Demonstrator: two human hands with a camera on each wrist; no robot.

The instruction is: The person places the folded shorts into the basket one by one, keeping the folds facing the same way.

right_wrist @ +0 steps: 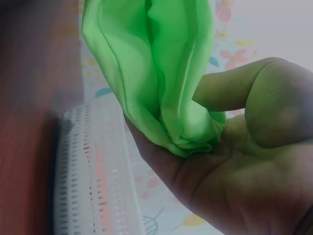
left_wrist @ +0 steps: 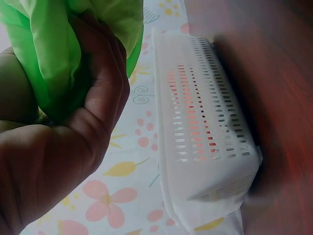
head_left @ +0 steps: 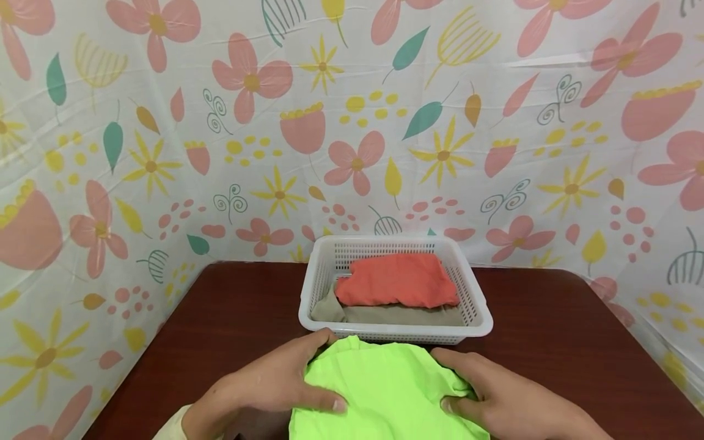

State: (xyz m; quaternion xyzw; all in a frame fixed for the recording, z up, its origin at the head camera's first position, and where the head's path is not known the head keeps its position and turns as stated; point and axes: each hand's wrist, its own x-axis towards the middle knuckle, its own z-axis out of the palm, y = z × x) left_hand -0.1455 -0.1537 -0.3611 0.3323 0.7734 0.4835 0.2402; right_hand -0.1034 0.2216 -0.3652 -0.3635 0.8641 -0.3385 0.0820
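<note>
A bright green folded cloth (head_left: 385, 391) is held up between both hands in front of the basket, at the bottom of the head view. My left hand (head_left: 275, 382) grips its left side, thumb on the near face and fingers behind. On the other side my right hand (head_left: 500, 391) holds the cloth the same way. The right wrist view shows the green cloth's (right_wrist: 156, 73) layered edge tucked between thumb and fingers. Just beyond stands a white plastic basket (head_left: 396, 330), with a folded red-orange cloth (head_left: 398, 281) lying on a grey-beige cloth (head_left: 407, 315) inside it.
The basket stands on a dark reddish-brown table (head_left: 236, 305), near its back edge. A white curtain (head_left: 352, 110) printed with flowers and leaves hangs behind the table and along both sides.
</note>
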